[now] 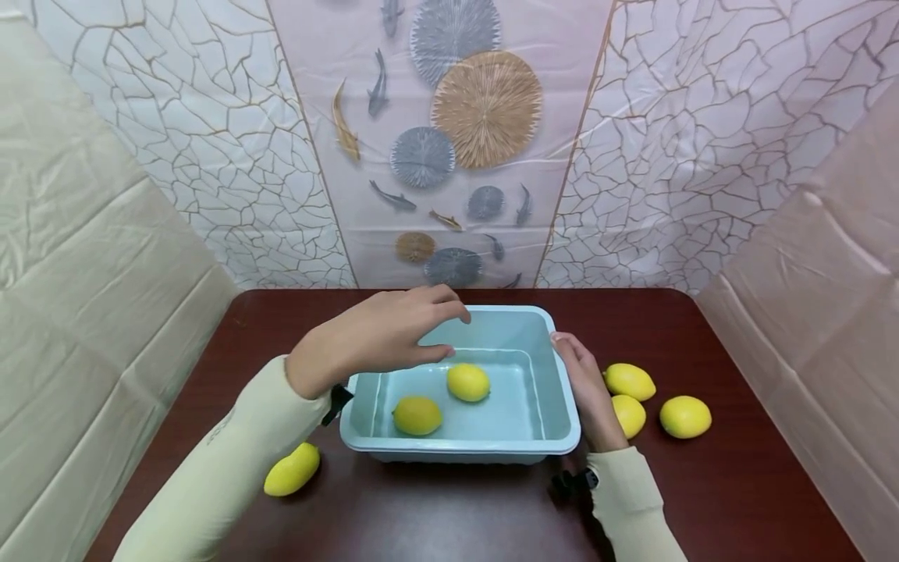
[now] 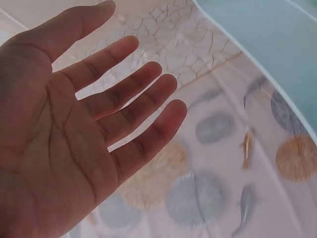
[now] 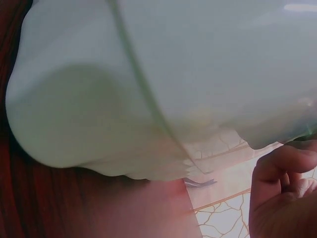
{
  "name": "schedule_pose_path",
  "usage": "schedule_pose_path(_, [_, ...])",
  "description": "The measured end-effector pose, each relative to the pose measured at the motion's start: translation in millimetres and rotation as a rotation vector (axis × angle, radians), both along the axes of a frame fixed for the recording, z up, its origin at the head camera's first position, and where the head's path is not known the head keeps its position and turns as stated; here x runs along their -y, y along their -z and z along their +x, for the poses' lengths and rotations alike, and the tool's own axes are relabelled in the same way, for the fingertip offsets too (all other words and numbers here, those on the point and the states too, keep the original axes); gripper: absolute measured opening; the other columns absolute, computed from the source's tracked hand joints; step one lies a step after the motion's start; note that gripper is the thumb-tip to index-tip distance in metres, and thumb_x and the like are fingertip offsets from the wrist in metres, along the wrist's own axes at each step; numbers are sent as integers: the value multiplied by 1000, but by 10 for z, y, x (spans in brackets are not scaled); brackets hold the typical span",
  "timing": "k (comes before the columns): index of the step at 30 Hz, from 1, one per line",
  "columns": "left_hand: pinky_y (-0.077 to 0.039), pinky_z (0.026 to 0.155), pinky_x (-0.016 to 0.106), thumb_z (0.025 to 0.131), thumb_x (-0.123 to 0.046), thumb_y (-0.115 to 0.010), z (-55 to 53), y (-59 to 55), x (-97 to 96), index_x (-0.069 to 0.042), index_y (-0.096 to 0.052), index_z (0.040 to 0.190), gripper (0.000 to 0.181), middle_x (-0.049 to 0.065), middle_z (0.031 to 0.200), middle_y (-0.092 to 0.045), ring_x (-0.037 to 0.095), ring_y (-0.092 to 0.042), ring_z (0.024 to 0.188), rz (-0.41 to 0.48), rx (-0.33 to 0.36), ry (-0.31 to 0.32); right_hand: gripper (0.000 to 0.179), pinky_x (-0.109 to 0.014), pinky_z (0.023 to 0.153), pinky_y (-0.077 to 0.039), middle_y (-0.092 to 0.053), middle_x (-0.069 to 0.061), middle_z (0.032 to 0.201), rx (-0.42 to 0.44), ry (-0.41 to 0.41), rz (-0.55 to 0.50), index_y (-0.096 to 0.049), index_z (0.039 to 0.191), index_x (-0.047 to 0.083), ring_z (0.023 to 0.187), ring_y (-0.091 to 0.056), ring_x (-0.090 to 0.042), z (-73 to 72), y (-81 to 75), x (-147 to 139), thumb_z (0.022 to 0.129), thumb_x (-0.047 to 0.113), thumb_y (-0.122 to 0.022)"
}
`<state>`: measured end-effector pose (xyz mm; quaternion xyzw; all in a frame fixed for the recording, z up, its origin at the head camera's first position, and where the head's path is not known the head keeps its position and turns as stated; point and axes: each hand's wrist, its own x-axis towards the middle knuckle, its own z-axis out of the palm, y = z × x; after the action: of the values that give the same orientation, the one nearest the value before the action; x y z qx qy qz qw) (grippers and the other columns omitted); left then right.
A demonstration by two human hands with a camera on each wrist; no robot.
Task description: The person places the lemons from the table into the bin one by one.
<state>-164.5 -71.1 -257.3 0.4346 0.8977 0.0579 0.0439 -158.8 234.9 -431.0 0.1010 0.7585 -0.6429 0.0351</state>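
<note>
A light blue plastic basin (image 1: 460, 446) stands on the table with two yellow lemons in it, one lemon (image 1: 417, 416) at the front left and another lemon (image 1: 468, 382) near the middle. Over the basin's left side hovers my left hand (image 1: 386, 329), holding nothing, its thumb and fingers apart above the lemons. The left wrist view shows the bare palm (image 2: 54, 139) with fingers spread. My right hand (image 1: 586, 382) grips the basin's right rim; in the right wrist view its curled fingers (image 3: 277, 171) are at the rim beside the basin's outer wall (image 3: 208, 64).
On the dark red-brown table (image 1: 449, 515), a lemon (image 1: 298, 467) lies by the left sleeve. Right of the right hand lie three more: a lemon (image 1: 630, 382), a partly hidden lemon (image 1: 629, 414) and a lemon (image 1: 685, 417). Patterned sheets (image 1: 449, 195) hang behind the table.
</note>
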Motion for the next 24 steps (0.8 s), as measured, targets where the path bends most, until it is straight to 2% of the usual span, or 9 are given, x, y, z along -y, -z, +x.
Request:
schedule_pose_path(4, [-56,97,41,99,-31,-75,94,2,161,-16,-65,140,45,3,139,-62,21,-62,121,41,-52,-19,53,-25,74,-56,-62,-5,110,1,-1,-5,-52,142,10,86,-62,-11,-7,-12,-9,111,51,-44])
schedule_pose_path(9, [-51,105,49,98,-32,-76,209,56,301,-14,-58,147,55,6,148,-57,25,-59,131,76,-72,-60,53,-25,73,-57,-62,-8,111,8,7,-9,-53,142,10,86,-63,-12,30,-2,-21,111,52,-44])
schedule_pose_path(15, [-44,112,57,98,-37,-76,354,197,489,-14,-44,159,73,14,164,-43,33,-51,143,117,-92,-114,54,-24,75,-56,-62,-10,115,12,10,12,-53,143,9,88,-63,-12,61,3,-9,111,52,-44])
schedule_pose_path(20, [-41,114,60,96,-42,-77,462,318,666,-15,-37,164,83,16,167,-38,36,-47,147,165,-138,-167,54,-25,75,-57,-62,-12,116,9,7,7,-52,144,9,88,-63,-12,51,-10,-7,111,52,-43])
schedule_pose_path(24, [-41,113,61,94,-44,-79,554,425,817,-15,-35,164,88,15,168,-37,36,-46,147,197,-135,-221,54,-25,75,-57,-62,-13,119,23,7,-4,-52,146,11,90,-63,-12,28,-14,-7,112,51,-42])
